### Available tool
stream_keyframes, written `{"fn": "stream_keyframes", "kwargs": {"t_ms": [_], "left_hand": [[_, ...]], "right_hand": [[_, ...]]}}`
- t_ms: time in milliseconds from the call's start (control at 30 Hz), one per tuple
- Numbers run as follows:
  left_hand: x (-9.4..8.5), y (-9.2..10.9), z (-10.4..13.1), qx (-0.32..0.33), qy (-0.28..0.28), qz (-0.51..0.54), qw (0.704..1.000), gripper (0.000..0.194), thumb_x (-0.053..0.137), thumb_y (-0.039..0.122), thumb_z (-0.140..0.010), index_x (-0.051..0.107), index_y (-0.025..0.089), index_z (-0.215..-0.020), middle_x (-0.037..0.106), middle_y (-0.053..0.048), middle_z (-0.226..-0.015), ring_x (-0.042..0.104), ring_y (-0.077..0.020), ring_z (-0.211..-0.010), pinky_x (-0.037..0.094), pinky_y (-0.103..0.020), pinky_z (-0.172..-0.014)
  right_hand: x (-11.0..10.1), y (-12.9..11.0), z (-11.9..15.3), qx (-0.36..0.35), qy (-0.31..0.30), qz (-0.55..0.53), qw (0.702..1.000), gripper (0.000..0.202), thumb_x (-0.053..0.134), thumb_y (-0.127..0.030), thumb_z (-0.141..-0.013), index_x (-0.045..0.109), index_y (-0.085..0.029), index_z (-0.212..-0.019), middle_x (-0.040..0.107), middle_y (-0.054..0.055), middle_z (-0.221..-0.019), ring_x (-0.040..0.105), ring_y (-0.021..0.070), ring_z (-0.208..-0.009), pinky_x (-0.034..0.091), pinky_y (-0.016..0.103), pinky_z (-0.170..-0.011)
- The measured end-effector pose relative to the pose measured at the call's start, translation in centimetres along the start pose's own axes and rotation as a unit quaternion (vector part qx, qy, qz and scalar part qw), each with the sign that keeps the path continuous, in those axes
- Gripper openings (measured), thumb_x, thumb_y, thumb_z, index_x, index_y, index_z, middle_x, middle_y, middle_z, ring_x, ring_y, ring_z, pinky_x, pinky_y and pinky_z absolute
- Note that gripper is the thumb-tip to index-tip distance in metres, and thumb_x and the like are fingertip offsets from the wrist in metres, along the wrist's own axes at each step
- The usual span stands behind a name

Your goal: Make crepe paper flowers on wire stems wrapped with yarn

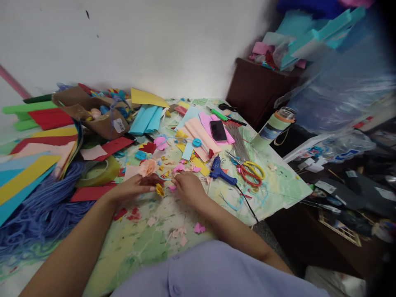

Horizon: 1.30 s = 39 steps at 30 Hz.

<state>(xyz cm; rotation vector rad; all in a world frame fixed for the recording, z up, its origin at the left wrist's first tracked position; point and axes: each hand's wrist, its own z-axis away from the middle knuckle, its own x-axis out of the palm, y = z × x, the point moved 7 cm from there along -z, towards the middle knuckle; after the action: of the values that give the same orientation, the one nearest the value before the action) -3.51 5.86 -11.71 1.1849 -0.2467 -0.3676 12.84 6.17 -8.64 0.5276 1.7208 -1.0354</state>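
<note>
My left hand [136,187] is curled beside a peach paper flower [147,168], fingers closed at its base. A small yellow paper flower [159,189] hangs by its fingertips. A light blue yarn [164,178] runs across the gap to my right hand [189,189], whose fingers are pinched together at its end. Pink paper pieces [179,167] lie just beyond the right hand. Further back, the yarn bears a pink paper flower [160,142] and a blue one [196,142]. The right fingertips are partly hidden.
A blue glue gun [221,171] lies right of my hands, its cord crossing the table edge. Scissors [252,171], a phone [218,130] and a bottle [276,126] are farther right. Left are purple yarn [52,206], a tape roll [100,171] and a brown box [102,123].
</note>
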Motion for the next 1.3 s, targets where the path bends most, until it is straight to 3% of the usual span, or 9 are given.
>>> {"fn": "stream_keyframes", "kwargs": {"t_ms": [133, 333, 467, 600, 733, 833, 1067, 1200, 1300], "left_hand": [[-0.2, 0.9, 0.0, 0.038, 0.067, 0.042, 0.996, 0.031, 0.084, 0.028, -0.055, 0.076, 0.020, -0.085, 0.074, -0.011, -0.094, 0.068, -0.0298, -0.094, 0.053, -0.035, -0.080], [-0.7, -0.1, -1.1, 0.102, 0.182, 0.117, 0.971, 0.025, 0.082, 0.031, -0.063, 0.070, 0.017, -0.081, 0.068, -0.003, -0.074, 0.059, -0.0120, -0.060, 0.047, -0.021, -0.058], [-1.0, -0.2, -1.3, 0.127, 0.196, 0.130, 0.964, 0.032, 0.084, 0.031, -0.059, 0.068, 0.017, -0.083, 0.069, -0.003, -0.081, 0.060, -0.0132, -0.062, 0.049, -0.024, -0.060], [-1.3, 0.1, -1.1, 0.138, 0.213, 0.123, 0.960, 0.032, 0.084, 0.028, -0.059, 0.068, 0.018, -0.085, 0.068, -0.003, -0.079, 0.060, -0.0135, -0.059, 0.049, -0.024, -0.057], [-1.4, 0.4, -1.0, 0.142, 0.228, 0.114, 0.956, 0.033, 0.085, 0.027, -0.057, 0.068, 0.017, -0.084, 0.067, -0.002, -0.075, 0.059, -0.0131, -0.056, 0.048, -0.024, -0.054], [-1.4, 0.6, -0.9, 0.156, 0.228, 0.115, 0.954, 0.032, 0.084, 0.027, -0.058, 0.068, 0.017, -0.084, 0.068, -0.002, -0.077, 0.059, -0.0132, -0.057, 0.049, -0.025, -0.055], [-1.8, 0.2, -1.0, 0.171, 0.234, 0.107, 0.951, 0.028, 0.080, 0.033, -0.065, 0.069, 0.018, -0.087, 0.069, -0.004, -0.082, 0.062, -0.0165, -0.069, 0.051, -0.026, -0.062], [-1.9, -0.1, -1.0, 0.166, 0.241, 0.107, 0.950, 0.026, 0.079, 0.033, -0.067, 0.069, 0.018, -0.087, 0.068, -0.004, -0.081, 0.060, -0.0151, -0.066, 0.050, -0.025, -0.061], [-2.1, -0.3, -1.1, 0.162, 0.243, 0.113, 0.950, 0.027, 0.080, 0.030, -0.065, 0.069, 0.017, -0.086, 0.068, -0.004, -0.078, 0.059, -0.0146, -0.063, 0.049, -0.024, -0.060]], "right_hand": [[0.4, -0.1, 0.1, -0.003, -0.008, -0.001, 1.000, 0.029, 0.044, -0.031, -0.098, 0.064, -0.016, -0.085, 0.066, 0.006, -0.085, 0.056, 0.0160, -0.082, 0.034, 0.027, -0.072], [0.2, -1.1, 0.5, -0.007, -0.024, -0.015, 1.000, 0.024, 0.046, -0.029, -0.096, 0.065, -0.015, -0.093, 0.066, 0.009, -0.092, 0.058, 0.0192, -0.090, 0.040, 0.029, -0.080], [-3.6, 0.8, 2.4, 0.027, 0.098, -0.044, 0.994, 0.033, 0.047, -0.028, -0.094, 0.056, -0.014, -0.122, 0.059, 0.014, -0.123, 0.053, 0.0224, -0.113, 0.041, 0.033, -0.095], [-7.2, 6.5, 6.4, 0.121, 0.207, 0.024, 0.970, 0.037, 0.046, -0.020, -0.089, 0.055, -0.008, -0.122, 0.058, 0.018, -0.124, 0.049, 0.0266, -0.118, 0.037, 0.038, -0.103], [-7.2, 11.8, 9.4, 0.203, 0.168, 0.143, 0.954, 0.044, 0.051, -0.014, -0.074, 0.058, -0.003, -0.116, 0.061, 0.021, -0.115, 0.050, 0.0316, -0.112, 0.036, 0.043, -0.102], [-6.1, 13.4, 9.9, 0.221, 0.113, 0.159, 0.955, 0.042, 0.051, -0.013, -0.070, 0.060, -0.005, -0.110, 0.062, 0.019, -0.109, 0.053, 0.0298, -0.105, 0.038, 0.039, -0.097], [-5.9, 13.5, 9.0, 0.228, 0.089, 0.150, 0.958, 0.029, 0.049, -0.011, -0.070, 0.061, -0.010, -0.097, 0.061, 0.016, -0.096, 0.054, 0.0266, -0.096, 0.041, 0.035, -0.086], [-6.3, 13.2, 8.3, 0.202, 0.120, 0.164, 0.958, 0.045, 0.049, -0.010, -0.069, 0.053, -0.005, -0.114, 0.058, 0.020, -0.112, 0.051, 0.0292, -0.106, 0.039, 0.037, -0.092], [-5.9, 13.2, 7.6, 0.198, 0.078, 0.171, 0.962, 0.047, 0.050, -0.010, -0.069, 0.053, -0.006, -0.116, 0.060, 0.019, -0.111, 0.052, 0.0285, -0.105, 0.039, 0.036, -0.091]]}}
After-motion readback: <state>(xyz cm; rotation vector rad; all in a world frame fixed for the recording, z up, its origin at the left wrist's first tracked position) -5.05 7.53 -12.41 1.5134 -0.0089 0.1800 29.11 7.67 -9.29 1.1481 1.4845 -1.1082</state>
